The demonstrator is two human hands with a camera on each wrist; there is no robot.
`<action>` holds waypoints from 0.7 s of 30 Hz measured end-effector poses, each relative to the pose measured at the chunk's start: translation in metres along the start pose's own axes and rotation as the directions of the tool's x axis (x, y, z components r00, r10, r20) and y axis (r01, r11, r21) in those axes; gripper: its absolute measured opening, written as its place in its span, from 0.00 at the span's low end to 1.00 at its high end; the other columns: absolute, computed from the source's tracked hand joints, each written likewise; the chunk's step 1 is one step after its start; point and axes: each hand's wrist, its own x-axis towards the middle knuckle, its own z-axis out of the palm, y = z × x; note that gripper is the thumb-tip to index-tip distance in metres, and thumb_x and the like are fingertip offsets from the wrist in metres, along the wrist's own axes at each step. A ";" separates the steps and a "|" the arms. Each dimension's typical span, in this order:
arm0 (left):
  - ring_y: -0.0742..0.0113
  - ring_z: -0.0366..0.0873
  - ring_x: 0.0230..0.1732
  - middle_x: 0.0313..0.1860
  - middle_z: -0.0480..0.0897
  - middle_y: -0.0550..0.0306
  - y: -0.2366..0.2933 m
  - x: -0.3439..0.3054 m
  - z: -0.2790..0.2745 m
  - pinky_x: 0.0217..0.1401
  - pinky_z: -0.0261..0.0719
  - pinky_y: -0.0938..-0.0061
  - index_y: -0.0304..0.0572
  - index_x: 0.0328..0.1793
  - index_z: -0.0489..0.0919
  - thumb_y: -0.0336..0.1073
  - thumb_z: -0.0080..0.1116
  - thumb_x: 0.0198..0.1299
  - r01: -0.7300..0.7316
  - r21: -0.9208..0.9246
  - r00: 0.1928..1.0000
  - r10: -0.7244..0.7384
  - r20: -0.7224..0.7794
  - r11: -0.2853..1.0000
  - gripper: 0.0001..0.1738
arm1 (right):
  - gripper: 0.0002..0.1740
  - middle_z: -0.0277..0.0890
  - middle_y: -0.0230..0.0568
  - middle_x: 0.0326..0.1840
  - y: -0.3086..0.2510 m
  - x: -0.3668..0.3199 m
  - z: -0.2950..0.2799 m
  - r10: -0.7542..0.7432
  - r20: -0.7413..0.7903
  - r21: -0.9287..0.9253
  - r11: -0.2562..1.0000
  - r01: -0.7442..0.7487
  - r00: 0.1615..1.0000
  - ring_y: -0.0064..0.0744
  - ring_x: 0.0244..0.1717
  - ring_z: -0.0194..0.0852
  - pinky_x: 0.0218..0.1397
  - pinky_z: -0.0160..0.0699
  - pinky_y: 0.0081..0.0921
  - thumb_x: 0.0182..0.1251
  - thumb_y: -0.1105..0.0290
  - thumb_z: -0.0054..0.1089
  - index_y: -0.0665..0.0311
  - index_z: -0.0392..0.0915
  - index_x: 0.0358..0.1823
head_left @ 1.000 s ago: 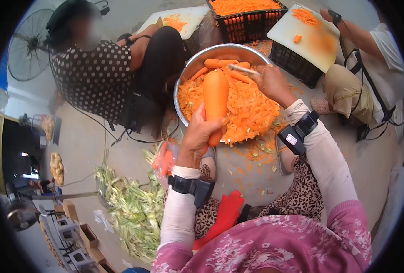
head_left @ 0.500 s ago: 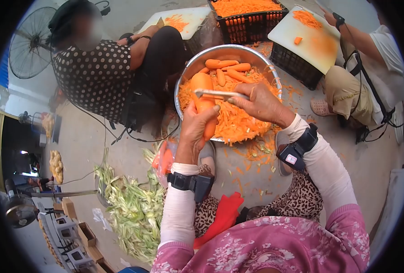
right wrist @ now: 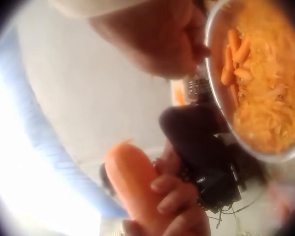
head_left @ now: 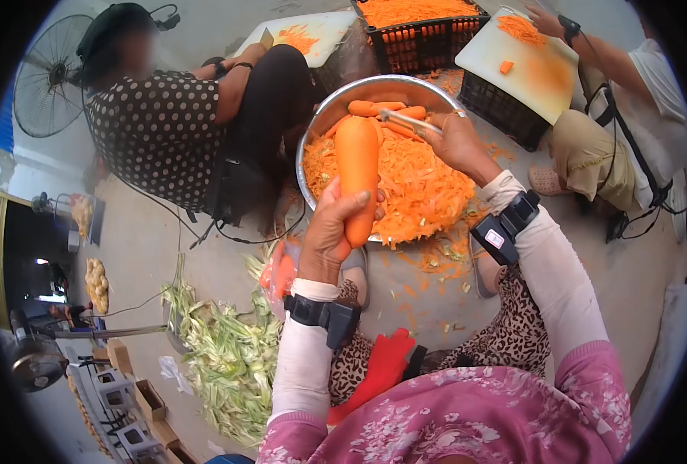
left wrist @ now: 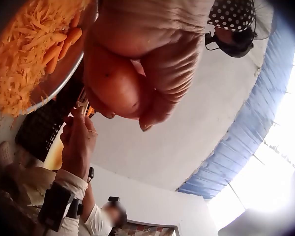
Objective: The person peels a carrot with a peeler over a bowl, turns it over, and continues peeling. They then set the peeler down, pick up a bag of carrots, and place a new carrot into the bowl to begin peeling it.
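Note:
My left hand (head_left: 328,228) grips a large peeled-looking carrot (head_left: 357,162) near its lower end, thumb across the front, its thick end pointing away over the basin. In the left wrist view the blunt near end of the carrot (left wrist: 120,86) shows between palm and thumb. To the right, my right hand (head_left: 463,147) holds a peeler (head_left: 405,121) by its handle, with the head apart from the carrot. Beneath both hands stands a round metal basin (head_left: 300,172) heaped with orange peelings (head_left: 428,197). Several smaller carrots (head_left: 370,108) lie at its far side.
A person in a dotted shirt (head_left: 154,127) sits at left by a cutting board (head_left: 329,31). Another person (head_left: 598,158) sits at right behind a board on a black crate (head_left: 494,108). A crate of shredded carrot (head_left: 421,39) stands beyond. Corn husks (head_left: 231,363) cover the floor at left.
Half a second ago the peeler lay across the carrot; now it is off to the right and farther away. The carrot has shifted right and stands more upright in view.

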 end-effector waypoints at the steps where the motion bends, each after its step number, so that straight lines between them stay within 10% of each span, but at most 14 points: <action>1: 0.62 0.73 0.45 0.48 0.74 0.48 -0.001 0.002 -0.002 0.39 0.78 0.72 0.29 0.58 0.67 0.32 0.65 0.53 0.016 -0.093 1.000 -0.018 -0.022 0.996 0.29 | 0.13 0.77 0.49 0.23 -0.012 -0.001 -0.007 -0.003 0.000 -0.001 1.000 0.003 1.000 0.35 0.24 0.75 0.30 0.73 0.31 0.64 0.64 0.60 0.69 0.80 0.37; 4: 0.63 0.76 0.41 0.42 0.75 0.52 -0.006 0.006 -0.009 0.37 0.79 0.72 0.34 0.59 0.66 0.31 0.64 0.56 0.019 -0.244 0.999 -0.025 -0.022 0.970 0.26 | 0.12 0.74 0.41 0.21 -0.038 -0.014 -0.017 0.042 0.046 0.274 0.960 -0.052 0.998 0.22 0.24 0.72 0.29 0.71 0.26 0.65 0.65 0.59 0.68 0.80 0.37; 9: 0.62 0.74 0.42 0.42 0.74 0.51 -0.005 0.004 -0.006 0.38 0.77 0.72 0.34 0.58 0.66 0.29 0.63 0.55 0.013 -0.313 0.999 -0.024 -0.033 0.950 0.26 | 0.13 0.75 0.51 0.24 -0.063 -0.047 -0.023 -0.291 0.224 0.378 0.906 0.192 0.930 0.44 0.25 0.75 0.31 0.71 0.36 0.64 0.62 0.59 0.67 0.78 0.34; 13: 0.62 0.70 0.45 0.47 0.72 0.48 -0.004 -0.002 -0.003 0.39 0.75 0.74 0.28 0.59 0.67 0.30 0.64 0.52 0.023 -0.223 0.999 -0.013 0.045 0.974 0.29 | 0.09 0.73 0.50 0.23 -0.051 -0.034 -0.012 -0.454 -0.145 0.210 0.854 0.476 0.879 0.45 0.23 0.68 0.29 0.68 0.33 0.62 0.68 0.61 0.67 0.76 0.34; 18: 0.63 0.73 0.42 0.44 0.74 0.49 -0.005 -0.003 0.002 0.39 0.76 0.73 0.28 0.57 0.68 0.33 0.66 0.50 0.080 -0.032 0.989 -0.075 0.128 0.996 0.30 | 0.11 0.76 0.56 0.26 -0.002 -0.008 0.000 -0.096 0.004 -0.202 0.975 0.095 0.995 0.53 0.28 0.75 0.33 0.72 0.41 0.63 0.65 0.60 0.67 0.80 0.38; 21: 0.62 0.73 0.43 0.47 0.75 0.47 -0.005 0.002 0.001 0.41 0.77 0.72 0.28 0.57 0.68 0.35 0.66 0.53 0.046 -0.029 0.997 -0.045 0.055 0.999 0.28 | 0.12 0.76 0.57 0.26 0.001 -0.002 -0.004 -0.053 -0.047 -0.023 0.998 0.052 0.997 0.53 0.27 0.75 0.33 0.72 0.39 0.63 0.65 0.60 0.68 0.80 0.38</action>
